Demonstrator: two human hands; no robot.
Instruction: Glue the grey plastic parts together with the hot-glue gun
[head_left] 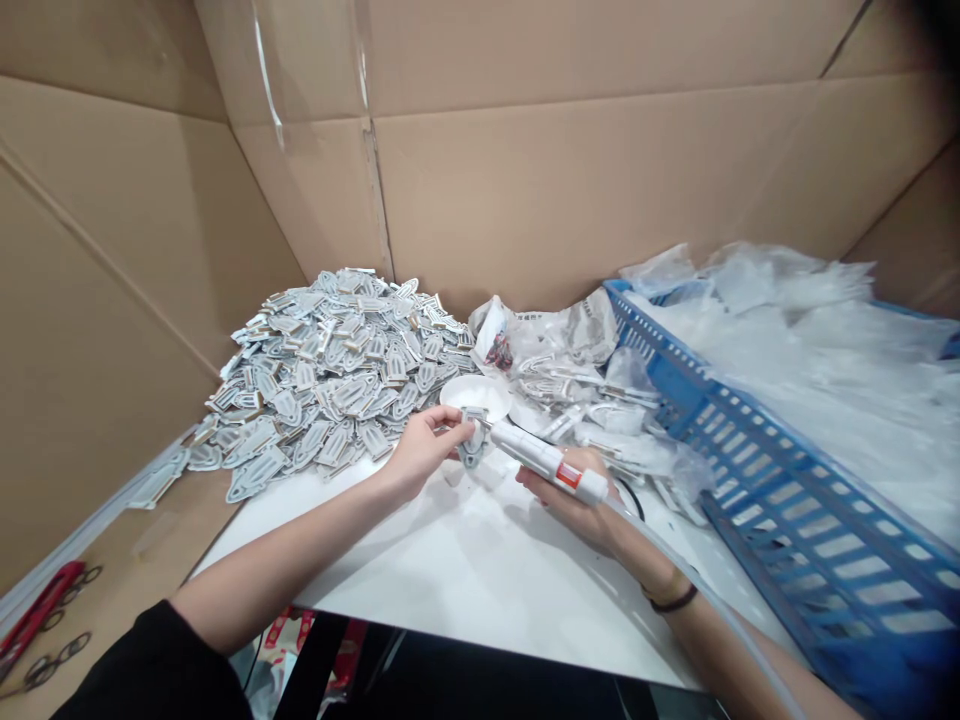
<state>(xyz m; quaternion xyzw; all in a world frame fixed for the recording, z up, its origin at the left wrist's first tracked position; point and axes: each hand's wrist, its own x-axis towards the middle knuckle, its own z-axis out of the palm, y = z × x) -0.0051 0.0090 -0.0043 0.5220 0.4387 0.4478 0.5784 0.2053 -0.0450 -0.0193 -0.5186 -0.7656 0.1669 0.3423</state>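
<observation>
1. Grey tag [471, 452]: I can see it raised in the person's left hand, just this side of the white dish [474, 393].
2. Nearest the person, well left of the dish and on this side of it, a red tool [41, 608] lies beside some dark loops [56, 660], too blurred for me to name.
3. Below the edge of the white table [450, 580], this side of the dish, a few red packets [289, 628] peek out.
4. A black sleeve [157, 665] covers part of the left arm; the right wrist wears a dark band [675, 600].
5. The right hand [574, 500], to the right of the dish and nearer than it, has its fingers wrapped round a white pen-shaped tool [544, 460] with a red patch. Its thin tip points at the tag; I can't tell whether they touch.
6. The left hand [426, 452], left of the dish and slightly nearer, pinches the tag between thumb and fingers.
7. Left of the dish rises a big heap of similar tags [352, 350]; right of it, more pieces lie among clear bags [622, 420].
8. Farther right of the dish, a blue basket [784, 440] brims with clear plastic [840, 360].
9. Behind the dish, slightly right, sits a crumpled printed bag [589, 328].
10. Beyond the dish, cardboard walls [570, 180] close everything in.
</observation>
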